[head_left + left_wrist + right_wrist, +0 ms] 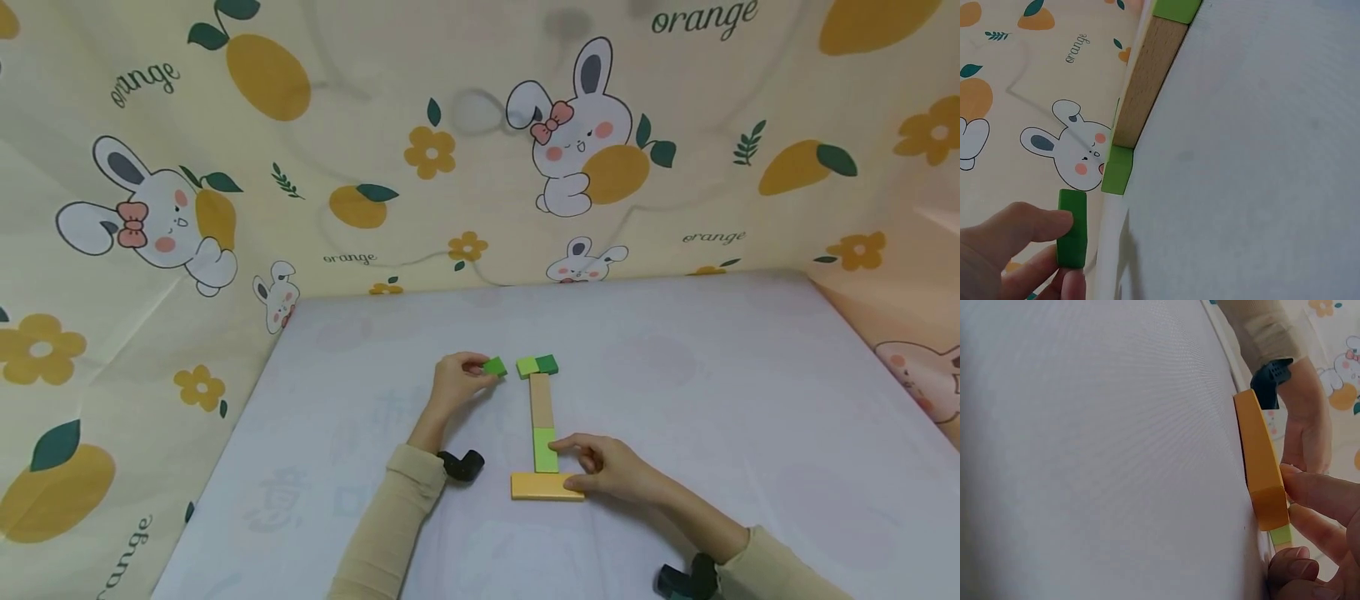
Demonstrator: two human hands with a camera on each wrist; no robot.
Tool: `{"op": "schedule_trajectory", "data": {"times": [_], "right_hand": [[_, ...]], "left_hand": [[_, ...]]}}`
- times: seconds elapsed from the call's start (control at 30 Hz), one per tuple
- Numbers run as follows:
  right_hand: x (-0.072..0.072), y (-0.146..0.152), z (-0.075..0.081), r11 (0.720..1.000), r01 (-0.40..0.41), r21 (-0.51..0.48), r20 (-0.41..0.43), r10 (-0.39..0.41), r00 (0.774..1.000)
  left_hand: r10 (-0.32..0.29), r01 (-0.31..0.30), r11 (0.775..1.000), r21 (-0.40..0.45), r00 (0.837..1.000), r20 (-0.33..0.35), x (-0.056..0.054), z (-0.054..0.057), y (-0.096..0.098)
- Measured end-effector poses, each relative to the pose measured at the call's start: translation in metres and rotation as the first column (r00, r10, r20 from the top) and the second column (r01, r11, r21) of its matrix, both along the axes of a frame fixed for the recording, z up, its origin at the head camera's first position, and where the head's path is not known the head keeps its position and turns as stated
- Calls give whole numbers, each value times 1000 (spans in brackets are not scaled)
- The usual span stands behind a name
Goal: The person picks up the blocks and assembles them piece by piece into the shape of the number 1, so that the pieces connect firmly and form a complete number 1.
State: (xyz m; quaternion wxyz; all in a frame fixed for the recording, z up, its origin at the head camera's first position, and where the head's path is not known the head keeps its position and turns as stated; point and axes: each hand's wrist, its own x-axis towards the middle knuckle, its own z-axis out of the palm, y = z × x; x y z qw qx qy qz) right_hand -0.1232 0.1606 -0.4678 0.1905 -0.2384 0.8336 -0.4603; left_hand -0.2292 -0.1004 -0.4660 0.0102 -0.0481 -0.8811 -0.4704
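My left hand (456, 382) pinches a small green block (495, 367) between thumb and fingers, left of the top of a block figure. In the left wrist view this green block (1072, 240) stands out beside the row's end. The figure has a yellow-orange bar (534, 487) across the bottom, a light green block (544, 454) and a plain wooden block (541, 402) in line above it. A light green piece (527, 367) and a dark green piece (548, 363) sit at the top. My right hand (618, 471) rests its thumb on the bar and its forefinger at the light green block's edge.
A white cloth (712, 375) covers the table under the blocks. Behind it hangs a cream curtain (450, 67) printed with rabbits and oranges. Black wrist devices (462, 467) sit on both forearms.
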Motion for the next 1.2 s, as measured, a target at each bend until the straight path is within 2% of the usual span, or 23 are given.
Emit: {"op": "schedule_trajectory", "data": {"times": [0.53, 0.97, 1.2], "right_hand": [[2, 0, 1, 1000, 7, 14, 15, -7, 1000], [1, 1, -3, 1000, 10, 9, 1, -10, 1000], [1, 2, -2, 999, 21, 25, 15, -21, 1000]], "left_hand": [[-49, 50, 999, -14, 997, 54, -6, -5, 12], [-68, 70, 996, -55, 997, 36, -9, -8, 18], [-58, 62, 996, -59, 997, 54, -10, -7, 22]]}}
